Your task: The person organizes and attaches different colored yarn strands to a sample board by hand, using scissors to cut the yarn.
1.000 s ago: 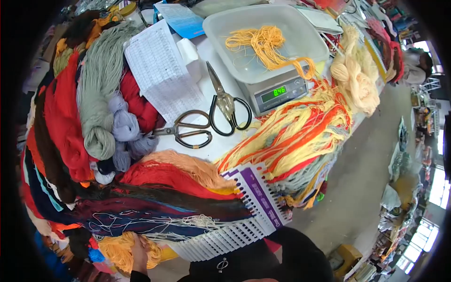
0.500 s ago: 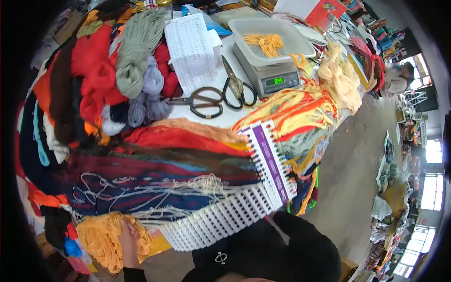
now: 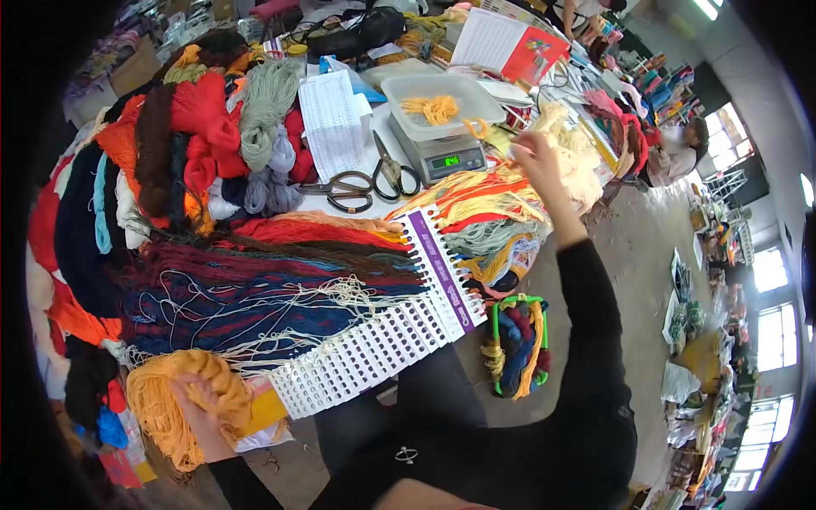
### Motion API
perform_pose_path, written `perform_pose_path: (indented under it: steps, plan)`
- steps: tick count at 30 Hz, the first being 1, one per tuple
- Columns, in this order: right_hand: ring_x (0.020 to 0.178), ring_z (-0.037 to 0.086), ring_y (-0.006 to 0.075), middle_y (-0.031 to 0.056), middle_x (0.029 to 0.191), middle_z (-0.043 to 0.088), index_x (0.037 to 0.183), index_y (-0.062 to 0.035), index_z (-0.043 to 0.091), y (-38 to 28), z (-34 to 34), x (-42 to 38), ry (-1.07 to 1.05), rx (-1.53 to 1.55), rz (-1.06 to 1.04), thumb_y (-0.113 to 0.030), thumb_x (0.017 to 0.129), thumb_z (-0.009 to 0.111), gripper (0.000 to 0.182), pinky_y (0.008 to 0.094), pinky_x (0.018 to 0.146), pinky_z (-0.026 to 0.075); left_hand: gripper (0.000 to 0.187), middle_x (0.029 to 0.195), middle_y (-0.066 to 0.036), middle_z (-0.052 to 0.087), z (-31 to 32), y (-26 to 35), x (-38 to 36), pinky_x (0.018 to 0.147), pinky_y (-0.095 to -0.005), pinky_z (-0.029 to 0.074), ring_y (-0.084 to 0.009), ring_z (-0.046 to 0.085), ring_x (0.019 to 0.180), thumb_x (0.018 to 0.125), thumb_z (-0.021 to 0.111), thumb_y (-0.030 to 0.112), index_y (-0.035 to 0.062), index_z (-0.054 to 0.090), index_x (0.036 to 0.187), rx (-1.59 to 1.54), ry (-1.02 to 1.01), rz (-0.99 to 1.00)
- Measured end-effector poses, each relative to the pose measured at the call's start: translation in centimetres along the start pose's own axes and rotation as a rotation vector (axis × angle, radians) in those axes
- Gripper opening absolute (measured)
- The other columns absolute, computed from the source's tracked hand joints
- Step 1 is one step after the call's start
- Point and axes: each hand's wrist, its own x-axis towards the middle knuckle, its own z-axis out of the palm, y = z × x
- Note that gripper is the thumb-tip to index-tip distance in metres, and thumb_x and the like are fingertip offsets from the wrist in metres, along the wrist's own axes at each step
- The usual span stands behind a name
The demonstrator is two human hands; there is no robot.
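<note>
Orange yarn hangs bunched in my left hand, fingers curled firmly around it, well left of the digital scale and nearer my body; its loose loops point down and away from the scale, the long axis roughly following their fall. My right hand has just come into view at the scale's right, which seems to bring the plastic tray within reach. Its fingers are drawn together; whether they pinch a strand, I cannot tell.
</note>
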Motion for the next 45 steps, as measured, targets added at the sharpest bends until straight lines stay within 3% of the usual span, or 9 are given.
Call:
perform_pose_path:
  steps: [6, 15, 22, 24, 26, 30, 35, 40, 45]
  plan:
    - [0.075, 0.067, 0.0265, 0.0174, 0.107, 0.063, 0.111, -0.0006, 0.045, 3.0, 7.0, 4.3, 0.063, -0.268, 0.208, -0.017, 0.080, 0.066, 0.041, 0.0344, 0.066, 0.052, 0.058, 0.149, -0.012, 0.027, 1.7, 6.2, -6.5, 0.092, -0.0469, 0.047, -0.0301, 0.037, 0.130, 0.094, 0.041, 0.051, 0.0130, 0.042, 0.138, -0.205, -0.577, 0.416]
    - [0.048, 0.058, 0.0135, 0.0058, 0.056, 0.058, 0.088, -0.0005, 0.063, 5.9, 8.1, 6.0, 0.012, -0.341, 0.282, -0.033, 0.083, 0.064, 0.033, 0.0290, 0.047, 0.044, 0.024, 0.079, 0.000, 0.036, 4.7, 3.8, -7.8, 0.058, -0.0252, 0.039, -0.0118, 0.037, 0.069, 0.096, 0.050, 0.030, 0.0118, 0.045, 0.081, -0.469, -0.518, 0.296]
    - [0.053, 0.056, 0.0146, 0.0066, 0.058, 0.054, 0.085, -0.0020, 0.055, -30.0, 12.6, -4.9, -0.707, -0.007, -0.418, -0.025, 0.093, 0.055, 0.024, 0.0289, 0.051, 0.042, 0.041, 0.107, -0.001, 0.059, 11.8, 2.3, -8.2, 0.063, -0.0168, 0.039, -0.0045, 0.053, 0.081, 0.091, 0.059, 0.029, 0.0056, 0.051, 0.124, 0.085, 0.202, 0.302]
    - [0.062, 0.061, 0.0214, 0.0098, 0.070, 0.059, 0.092, -0.0022, 0.055, -38.3, 14.3, -10.0, -0.910, -0.095, -0.566, -0.022, 0.090, 0.059, 0.020, 0.0328, 0.055, 0.046, 0.040, 0.101, 0.000, 0.058, 13.3, 3.4, -8.1, 0.057, -0.0168, 0.039, -0.0050, 0.052, 0.075, 0.088, 0.060, 0.018, 0.0020, 0.050, 0.124, 0.081, -0.404, 0.411]
    - [0.085, 0.058, 0.0243, 0.0074, 0.091, 0.054, 0.089, -0.0042, 0.056, -40.1, 18.1, -12.9, -0.620, -0.199, -1.332, -0.011, 0.081, 0.063, 0.013, 0.0334, 0.065, 0.049, 0.042, 0.091, 0.001, 0.055, 16.3, 3.5, -9.2, 0.049, -0.0171, 0.037, -0.0049, 0.049, 0.067, 0.085, 0.060, 0.008, -0.0008, 0.048, 0.125, -0.008, -0.550, 0.453]
    - [0.084, 0.060, 0.0203, 0.0076, 0.084, 0.057, 0.088, -0.0022, 0.065, -43.4, 22.0, -15.9, -0.536, 0.002, -1.491, -0.010, 0.077, 0.064, 0.014, 0.0306, 0.068, 0.051, 0.019, 0.070, 0.002, 0.048, 15.1, 1.8, -9.4, 0.050, -0.0187, 0.037, -0.0037, 0.042, 0.056, 0.090, 0.055, 0.009, 0.0030, 0.057, 0.108, 0.111, -0.479, 0.237]
    - [0.081, 0.054, 0.0146, 0.0048, 0.091, 0.059, 0.098, -0.0013, 0.061, -41.4, 20.8, -14.6, -1.178, 1.428, 0.015, -0.019, 0.092, 0.056, 0.020, 0.0299, 0.075, 0.046, 0.023, 0.070, 0.005, 0.048, 13.0, 2.4, -9.4, 0.050, -0.0162, 0.031, -0.0019, 0.041, 0.057, 0.094, 0.055, 0.024, 0.0031, 0.062, 0.101, 0.274, -0.501, 0.342]
    - [0.057, 0.034, 0.0045, -0.0042, 0.065, 0.038, 0.085, -0.0064, 0.051, -32.9, 10.9, -5.4, -0.459, 0.905, -0.152, -0.010, 0.090, 0.055, 0.007, 0.0194, 0.054, 0.029, 0.034, 0.089, 0.001, 0.060, 1.1, 13.5, -4.9, 0.056, -0.0172, 0.038, -0.0033, 0.045, 0.062, 0.093, 0.054, 0.031, 0.0055, 0.059, 0.115, 0.251, 0.249, 0.577]
    - [0.054, 0.033, 0.0058, 0.0019, 0.068, 0.053, 0.085, 0.0000, 0.060, -34.1, 0.8, -5.5, 0.070, 0.732, -0.473, -0.013, 0.092, 0.054, 0.016, 0.0208, 0.050, 0.027, 0.031, 0.081, 0.000, 0.053, -2.3, 26.2, -10.7, 0.055, -0.0224, 0.035, -0.0101, 0.040, 0.059, 0.094, 0.054, 0.025, 0.0011, 0.056, 0.114, -0.057, 0.079, 1.037]
